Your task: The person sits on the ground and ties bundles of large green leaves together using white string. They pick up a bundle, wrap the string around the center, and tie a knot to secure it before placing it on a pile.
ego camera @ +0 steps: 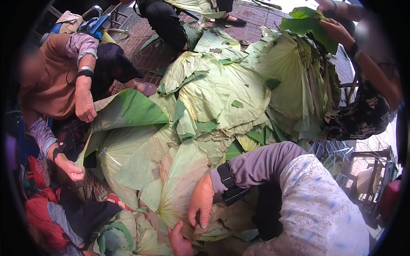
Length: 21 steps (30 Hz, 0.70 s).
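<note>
My right hand (202,203), coming from the right in a purple striped sleeve with a black wrist strap, bends down with its thumb and fingertips pinching the brownish, wilted edge of a large lotus leaf (182,179). Just left of it and lower, at the bottom rim, is my left hand (180,241), thumb raised beside the same leaf's edge; its fingers are partly hidden. The leaf fans upward from the two hands, pale green with brown patches. Beyond it rises a heap of stacked, pale lotus leaves (221,89). A white strip (111,156) lies on leaves to the left.
At the left a person (54,86) holds a green leaf (134,110) with both hands. Another person's hands (339,32) hold a leaf at the upper right, by a tall leaf stack (288,83). A red-sleeved person (48,217) sits lower left. White ties (333,148) and a stool (371,179) are at the right.
</note>
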{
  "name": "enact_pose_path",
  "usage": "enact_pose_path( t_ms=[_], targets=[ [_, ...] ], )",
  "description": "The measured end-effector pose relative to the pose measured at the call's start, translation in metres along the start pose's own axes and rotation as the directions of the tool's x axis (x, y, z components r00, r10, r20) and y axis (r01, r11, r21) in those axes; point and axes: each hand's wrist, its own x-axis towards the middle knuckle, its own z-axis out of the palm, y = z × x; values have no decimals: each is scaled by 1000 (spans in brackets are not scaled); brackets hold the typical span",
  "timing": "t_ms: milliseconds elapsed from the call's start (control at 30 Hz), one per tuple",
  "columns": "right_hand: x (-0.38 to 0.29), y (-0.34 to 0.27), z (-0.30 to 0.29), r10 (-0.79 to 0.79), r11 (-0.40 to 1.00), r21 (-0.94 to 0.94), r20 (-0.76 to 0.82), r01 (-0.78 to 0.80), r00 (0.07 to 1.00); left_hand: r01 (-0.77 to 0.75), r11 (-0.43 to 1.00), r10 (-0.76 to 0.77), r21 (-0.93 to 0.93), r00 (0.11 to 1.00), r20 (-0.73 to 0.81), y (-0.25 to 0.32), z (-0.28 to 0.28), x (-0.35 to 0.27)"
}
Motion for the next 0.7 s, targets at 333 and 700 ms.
enact_pose_path(
  t_ms=[333,700],
  targets=[
    [-194,66,-125,131,168,210,-973,-963,-189,122,982,-136,-143,986,-95,-1,6,0],
    [-231,65,-108,-164,406,-58,-986,-912,-11,159,967,-177,-201,981,-75,-7,2,-8]
  ],
)
